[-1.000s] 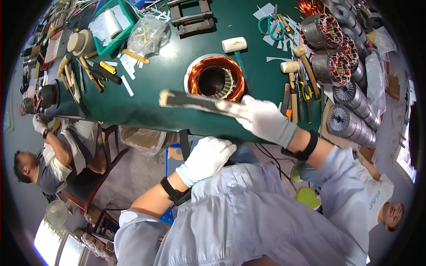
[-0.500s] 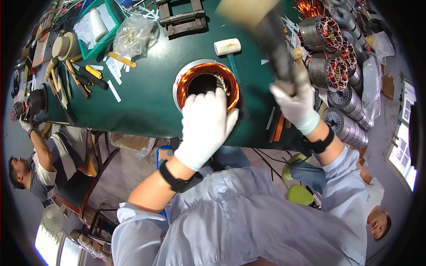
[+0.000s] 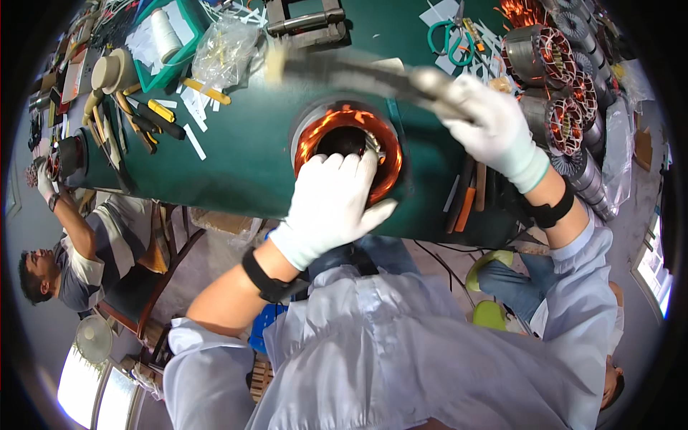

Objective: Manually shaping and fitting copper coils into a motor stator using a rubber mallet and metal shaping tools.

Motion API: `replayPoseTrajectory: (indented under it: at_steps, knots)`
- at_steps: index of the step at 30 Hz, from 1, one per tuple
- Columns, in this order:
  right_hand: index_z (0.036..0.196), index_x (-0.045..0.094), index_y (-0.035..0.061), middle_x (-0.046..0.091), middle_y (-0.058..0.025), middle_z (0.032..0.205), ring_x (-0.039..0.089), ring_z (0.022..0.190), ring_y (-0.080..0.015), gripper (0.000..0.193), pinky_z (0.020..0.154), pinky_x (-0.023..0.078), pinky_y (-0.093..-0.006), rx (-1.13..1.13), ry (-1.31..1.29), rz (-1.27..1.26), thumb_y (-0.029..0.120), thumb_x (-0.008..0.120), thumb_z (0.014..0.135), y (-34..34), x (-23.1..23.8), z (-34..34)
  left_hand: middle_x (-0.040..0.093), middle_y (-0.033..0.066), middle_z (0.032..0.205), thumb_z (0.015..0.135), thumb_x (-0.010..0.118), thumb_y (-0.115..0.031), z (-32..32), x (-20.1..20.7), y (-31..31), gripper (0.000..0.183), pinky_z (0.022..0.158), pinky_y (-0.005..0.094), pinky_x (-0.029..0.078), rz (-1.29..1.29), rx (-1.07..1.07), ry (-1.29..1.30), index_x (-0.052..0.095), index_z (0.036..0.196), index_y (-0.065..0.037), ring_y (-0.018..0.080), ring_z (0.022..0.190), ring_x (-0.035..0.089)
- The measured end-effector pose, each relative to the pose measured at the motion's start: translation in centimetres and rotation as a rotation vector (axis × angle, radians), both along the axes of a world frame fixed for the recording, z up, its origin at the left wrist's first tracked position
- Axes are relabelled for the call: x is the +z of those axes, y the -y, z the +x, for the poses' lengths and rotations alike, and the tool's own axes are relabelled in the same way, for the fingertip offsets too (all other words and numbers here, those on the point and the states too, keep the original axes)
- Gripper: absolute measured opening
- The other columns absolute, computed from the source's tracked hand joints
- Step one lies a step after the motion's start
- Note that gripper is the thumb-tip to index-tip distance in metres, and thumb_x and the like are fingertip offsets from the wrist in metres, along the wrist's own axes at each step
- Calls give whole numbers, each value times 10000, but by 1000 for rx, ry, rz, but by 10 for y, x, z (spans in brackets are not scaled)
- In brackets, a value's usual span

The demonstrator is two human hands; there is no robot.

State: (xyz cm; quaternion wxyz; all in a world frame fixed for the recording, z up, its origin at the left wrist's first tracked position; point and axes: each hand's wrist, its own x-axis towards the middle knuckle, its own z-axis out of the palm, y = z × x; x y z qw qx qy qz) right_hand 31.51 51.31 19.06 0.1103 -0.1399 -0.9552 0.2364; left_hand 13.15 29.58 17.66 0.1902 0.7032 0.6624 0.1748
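A motor stator (image 3: 390, 161) with a thick ring of copper windings stands on the green bench, its bore facing up. My left hand (image 3: 331, 197), in a white glove, lies over its near rim; the fingers curl into the bore and the thumb rests outside. My right hand (image 3: 494, 122), gloved too, is closed around the handle of a mallet (image 3: 344, 77). Motion smears this mallet, which points left above the stator's far side with its pale head at the left end. Behind it lies a second, white-headed mallet (image 3: 393, 111), mostly hidden.
Wound stators (image 3: 527, 57) and bare cores crowd the right edge. Green-handled scissors (image 3: 451, 44) and paper strips lie at the far right. Pliers and cutters (image 3: 115, 136), a green tray (image 3: 188, 50) and a plastic bag (image 3: 226, 54) are leftward. A co-worker (image 3: 79, 229) sits at left.
The mallet in my right hand has swung from upright at the far right to lying leftward over the stator. My left hand stays on the stator.
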Motion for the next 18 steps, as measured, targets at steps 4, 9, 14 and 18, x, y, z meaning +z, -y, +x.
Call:
replayPoseTrajectory:
  at_steps: [4, 9, 14, 18]
  knots:
    - [1363, 620, 309, 589, -43, 853, 661, 713, -234, 552, 622, 566, -359, 241, 144, 88, 163, 688, 834, -3, -17, -5, 578, 103, 814, 843, 719, -415, 46, -17, 2, 530, 643, 373, 456, 25, 191, -189, 606, 1134, 14, 241, 748, 591]
    - [1420, 561, 360, 657, -74, 860, 680, 777, -292, 622, 719, 590, -378, 56, 59, -35, 105, 614, 855, -38, 9, -44, 606, 66, 805, 824, 760, -356, 23, -26, 10, 434, 581, 333, 463, 66, -11, -171, 644, 1051, -5, 201, 683, 603]
    - [1413, 562, 241, 699, -201, 1013, 693, 899, -371, 622, 831, 573, -432, 274, 327, -271, 100, 601, 809, -30, -12, -55, 607, 53, 764, 807, 772, -344, -3, -26, 13, 420, 581, 327, 468, 164, -188, -153, 653, 1048, -21, 184, 654, 605]
    - [1445, 549, 247, 736, -113, 919, 717, 754, -190, 622, 671, 598, -296, 65, 394, -326, 126, 624, 840, -72, -14, -46, 602, 19, 755, 795, 775, -342, -19, -28, 10, 386, 573, 313, 466, 197, -344, -132, 661, 1001, -37, 162, 633, 586]
